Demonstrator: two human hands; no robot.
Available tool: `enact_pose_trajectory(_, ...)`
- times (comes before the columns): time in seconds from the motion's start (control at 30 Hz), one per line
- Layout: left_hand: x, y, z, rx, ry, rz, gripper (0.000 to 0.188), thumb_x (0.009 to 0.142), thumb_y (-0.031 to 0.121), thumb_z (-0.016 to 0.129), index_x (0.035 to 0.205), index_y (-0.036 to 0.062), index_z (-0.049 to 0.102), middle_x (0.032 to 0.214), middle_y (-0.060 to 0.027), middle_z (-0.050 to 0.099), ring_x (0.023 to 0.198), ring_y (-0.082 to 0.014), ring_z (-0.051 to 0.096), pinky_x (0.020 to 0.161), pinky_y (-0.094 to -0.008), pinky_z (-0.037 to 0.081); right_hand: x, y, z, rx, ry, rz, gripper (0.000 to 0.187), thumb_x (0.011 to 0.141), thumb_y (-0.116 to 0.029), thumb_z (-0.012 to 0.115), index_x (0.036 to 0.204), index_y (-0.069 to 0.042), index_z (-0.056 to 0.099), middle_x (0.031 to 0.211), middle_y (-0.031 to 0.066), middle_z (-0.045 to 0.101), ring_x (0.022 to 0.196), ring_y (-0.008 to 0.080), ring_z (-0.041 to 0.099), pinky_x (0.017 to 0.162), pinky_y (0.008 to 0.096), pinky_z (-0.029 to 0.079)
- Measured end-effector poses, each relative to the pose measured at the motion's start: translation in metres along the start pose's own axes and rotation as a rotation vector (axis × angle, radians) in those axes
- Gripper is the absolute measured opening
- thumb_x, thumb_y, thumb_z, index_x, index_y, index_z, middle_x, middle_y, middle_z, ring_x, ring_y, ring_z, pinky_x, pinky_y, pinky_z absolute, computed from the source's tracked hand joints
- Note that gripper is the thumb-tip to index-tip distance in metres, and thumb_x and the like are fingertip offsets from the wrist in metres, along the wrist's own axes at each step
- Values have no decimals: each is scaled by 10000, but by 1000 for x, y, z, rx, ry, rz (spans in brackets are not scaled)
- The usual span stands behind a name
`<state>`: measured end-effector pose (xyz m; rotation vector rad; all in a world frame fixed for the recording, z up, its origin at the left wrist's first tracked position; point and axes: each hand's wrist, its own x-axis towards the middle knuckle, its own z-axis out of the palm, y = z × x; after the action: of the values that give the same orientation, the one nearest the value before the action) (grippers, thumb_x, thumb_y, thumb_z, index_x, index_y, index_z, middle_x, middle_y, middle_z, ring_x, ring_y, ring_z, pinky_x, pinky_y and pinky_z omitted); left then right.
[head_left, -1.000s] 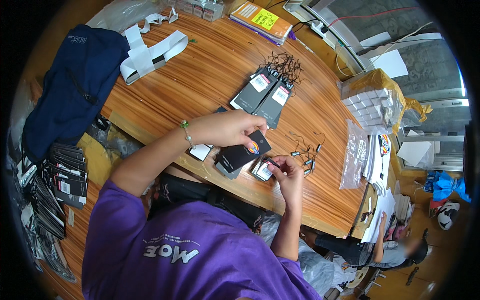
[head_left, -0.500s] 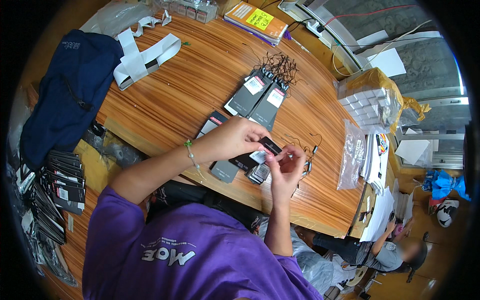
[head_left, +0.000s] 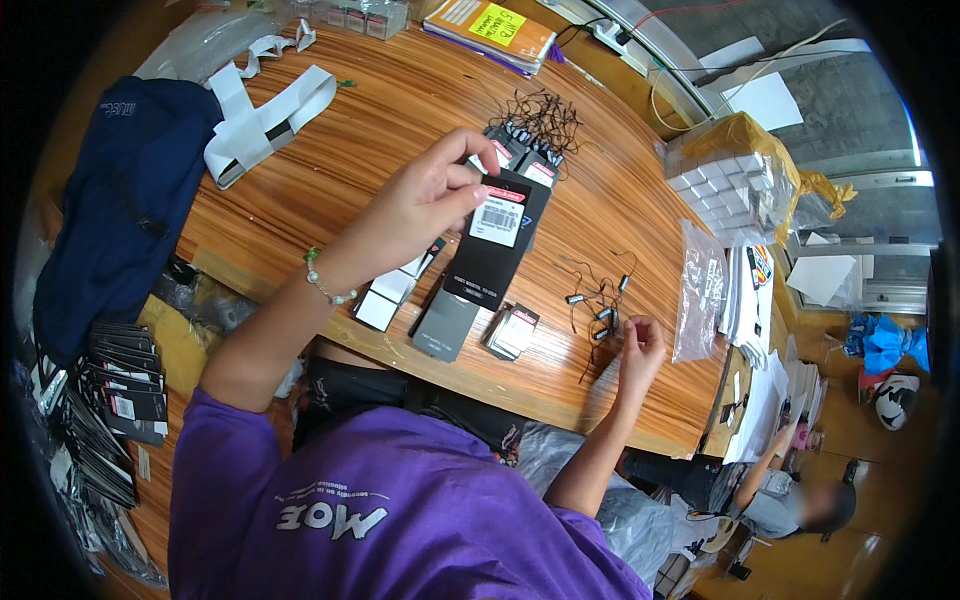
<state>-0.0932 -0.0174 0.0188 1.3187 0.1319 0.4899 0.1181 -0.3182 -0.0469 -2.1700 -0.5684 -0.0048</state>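
Note:
My left hand (head_left: 440, 195) pinches a black hang tag (head_left: 480, 272) by its top end, and a white barcode sticker with a red strip faces up on it. Beneath that tag lie dark grey tags (head_left: 443, 325) at the table's near edge. Labels with white faces (head_left: 385, 292) sit to their left, a small stack of stickers (head_left: 512, 332) to their right. My right hand (head_left: 640, 350) has its fingertips pressed together beside loose black strings (head_left: 603, 312) with small fasteners; whatever is between them is too small to make out. Farther back, strung tags (head_left: 540, 170) are partly hidden.
A navy bag (head_left: 130, 210) and a white strap (head_left: 260, 130) lie left. Notebooks (head_left: 490, 32) are at the back, a wrapped stack of small white boxes (head_left: 725, 185) and a clear plastic bag (head_left: 700, 290) right. More tags (head_left: 125, 385) lie lower left. Another person (head_left: 775, 500) is at right.
My hands have separated. The left has moved up and back with the black tag, turning its sticker into view; the right has moved right and down toward the loose strings.

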Motion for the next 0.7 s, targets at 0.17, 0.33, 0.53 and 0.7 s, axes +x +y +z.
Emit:
enact_pose_trajectory(0.17, -1, 7, 1, 152, 9, -61, 152, 895, 74, 431, 916, 27, 575, 852, 6, 582, 717, -28, 534, 631, -165, 446, -1, 19, 3, -97, -32, 87, 56, 774, -32, 620, 783, 20, 602, 654, 59, 565, 594, 113, 509, 563, 253, 414)
enact_pose_trajectory(0.33, -2, 6, 3, 138, 6, -85, 170, 894, 76, 430, 944, 15, 581, 845, 1, 592, 735, -32, 546, 644, -172, 460, 5, 7, 7, -236, -82, 41, 67, 764, -29, 626, 782, 27, 594, 680, 75, 581, 596, 125, 514, 558, 264, 419)
enact_pose_trajectory(0.53, -4, 11, 2, 153, -61, -78, 102, 853, 33, 514, 927, 6, 578, 830, -4, 594, 756, -36, 554, 650, -170, 457, 10, -7, -6, 87, 63, -23, 27, 814, 2, 571, 822, 25, 558, 698, 39, 570, 642, 87, 512, 594, 233, 427)
enact_pose_trajectory(0.7, -5, 8, 4, 141, -33, -20, 107, 814, -21, 567, 913, 4, 537, 854, -23, 586, 799, -36, 548, 678, -157, 440, 9, -65, -10, 258, 193, -184, 79, 857, 3, 511, 905, 46, 557, 826, 49, 575, 714, 97, 515, 651, 221, 425)
